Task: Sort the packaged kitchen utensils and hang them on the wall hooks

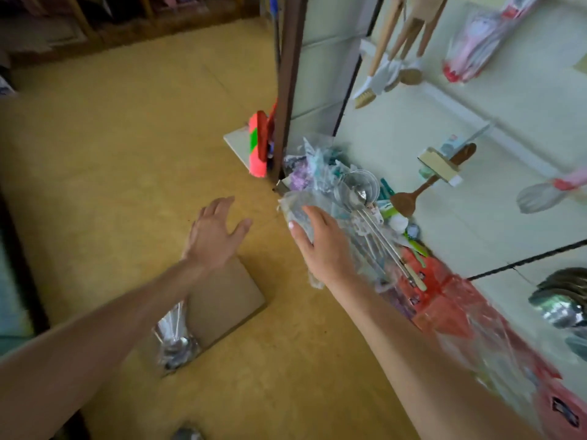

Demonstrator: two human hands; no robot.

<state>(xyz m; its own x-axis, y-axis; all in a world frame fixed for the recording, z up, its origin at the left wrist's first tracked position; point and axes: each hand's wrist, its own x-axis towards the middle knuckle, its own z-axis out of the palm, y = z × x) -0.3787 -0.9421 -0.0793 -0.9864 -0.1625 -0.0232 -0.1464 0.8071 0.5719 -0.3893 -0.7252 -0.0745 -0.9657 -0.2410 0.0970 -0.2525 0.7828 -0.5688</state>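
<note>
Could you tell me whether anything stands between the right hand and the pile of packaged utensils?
Nothing visible does: the right hand grips a clear packet at the near edge of the pile.

Soft, even daylight fills the scene, moderately bright, with no hard shadows on the yellow floor [111,154]. The far shelves [47,27] at the top left sink into dimness. Small white glints sit on the clear bag [292,204] that the right hand [324,246] grips, and on the wrapped spoons [174,341] lower down. Focus is soft throughout; the red packages [451,306] at the right edge smear into motion blur. Wide-angle distortion tilts the brown post [290,74] and bends the pale wall [508,100] outward — most toward the corners.
</note>
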